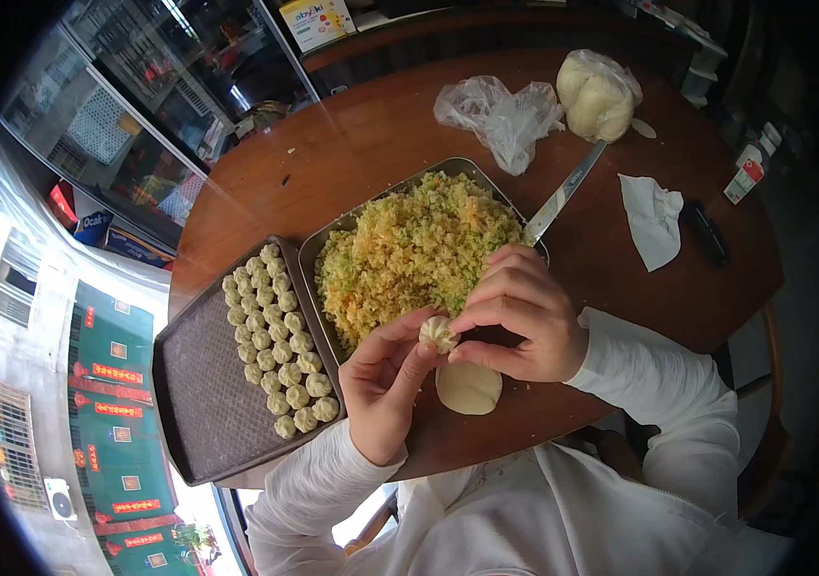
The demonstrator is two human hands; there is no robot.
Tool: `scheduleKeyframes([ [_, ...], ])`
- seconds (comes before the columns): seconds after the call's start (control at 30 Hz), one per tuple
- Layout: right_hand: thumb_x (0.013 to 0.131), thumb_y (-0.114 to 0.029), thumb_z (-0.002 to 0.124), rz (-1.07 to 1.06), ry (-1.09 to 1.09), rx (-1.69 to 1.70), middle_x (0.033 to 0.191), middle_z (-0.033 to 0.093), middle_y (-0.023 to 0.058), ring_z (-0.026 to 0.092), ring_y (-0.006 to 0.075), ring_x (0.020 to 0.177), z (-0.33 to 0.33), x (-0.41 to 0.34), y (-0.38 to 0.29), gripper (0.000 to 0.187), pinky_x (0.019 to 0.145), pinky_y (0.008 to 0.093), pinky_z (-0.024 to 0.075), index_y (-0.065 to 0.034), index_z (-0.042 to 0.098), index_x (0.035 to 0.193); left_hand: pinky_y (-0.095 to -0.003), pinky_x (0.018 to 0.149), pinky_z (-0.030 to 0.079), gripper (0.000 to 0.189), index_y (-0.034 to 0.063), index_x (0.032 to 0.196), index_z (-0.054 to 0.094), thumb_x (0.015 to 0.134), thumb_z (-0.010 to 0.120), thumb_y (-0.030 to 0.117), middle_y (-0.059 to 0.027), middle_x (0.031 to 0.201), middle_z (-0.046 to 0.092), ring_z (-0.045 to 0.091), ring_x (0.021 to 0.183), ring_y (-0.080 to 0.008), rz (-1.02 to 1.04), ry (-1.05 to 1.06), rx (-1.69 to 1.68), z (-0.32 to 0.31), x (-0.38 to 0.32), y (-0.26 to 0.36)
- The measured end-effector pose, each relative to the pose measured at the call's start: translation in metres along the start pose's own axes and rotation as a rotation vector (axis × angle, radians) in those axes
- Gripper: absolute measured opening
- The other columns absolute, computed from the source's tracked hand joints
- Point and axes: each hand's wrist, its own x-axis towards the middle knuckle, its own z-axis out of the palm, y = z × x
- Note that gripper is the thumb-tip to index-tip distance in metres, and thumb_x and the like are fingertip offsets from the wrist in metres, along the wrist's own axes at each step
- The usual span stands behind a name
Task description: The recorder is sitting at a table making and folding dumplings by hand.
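Between the fingers of both hands sits a small pleated dumpling (438,335). My left hand (389,374) grips it from the left with thumb and fingers. From the right, the thumb and forefinger of my right hand (517,317) pinch its edge. Round dough wrappers (468,389) lie on the table just below the hands. Beyond them stands a metal tray (311,277) heaped with chopped yellow-green and orange filling (409,237). Several pleated dumplings (281,351) stand in rows on the right side of a brown textured tray (215,389).
A long flat metal spatula or blade (566,191) leans on the filling tray's right rim. Past it are a bagged lump of dough (597,93), a crumpled plastic bag (503,119), a white tissue (651,219), a black object (706,232) and a white bottle (751,165) on the wooden table (251,187).
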Motion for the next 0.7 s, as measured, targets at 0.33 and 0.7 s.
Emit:
scheduleKeyframes([
  [0.33, 0.075, -0.009, 0.082, -0.016, -0.01, 0.003, 0.09, 0.065, 0.0016, 0.061, 0.0238, 0.086, 0.0002, -0.0019, 0.0038, 0.02, 0.092, 0.046, 0.0474, -0.0114, 0.069, 0.09, -0.0299, 0.097, 0.053, 0.04, -0.0053, 0.133, 0.058, 0.094, 0.066, -0.006, -0.0132, 0.125, 0.068, 0.066, 0.11, -0.0162, -0.023, 0.012, 0.048, 0.0041, -0.0012, 0.0034],
  [0.7, 0.079, -0.009, 0.081, 0.108, -0.047, 0.151, 0.089, 0.065, 0.0019, 0.06, 0.0239, 0.085, 0.0035, -0.0036, 0.0041, 0.016, 0.093, 0.044, 0.0468, -0.0105, 0.066, 0.085, -0.0322, 0.1, 0.052, 0.043, -0.005, 0.135, 0.058, 0.093, 0.066, -0.008, -0.0157, 0.133, 0.063, 0.064, 0.116, -0.0181, -0.031, -0.017, 0.097, 0.0034, -0.0014, 0.005],
])
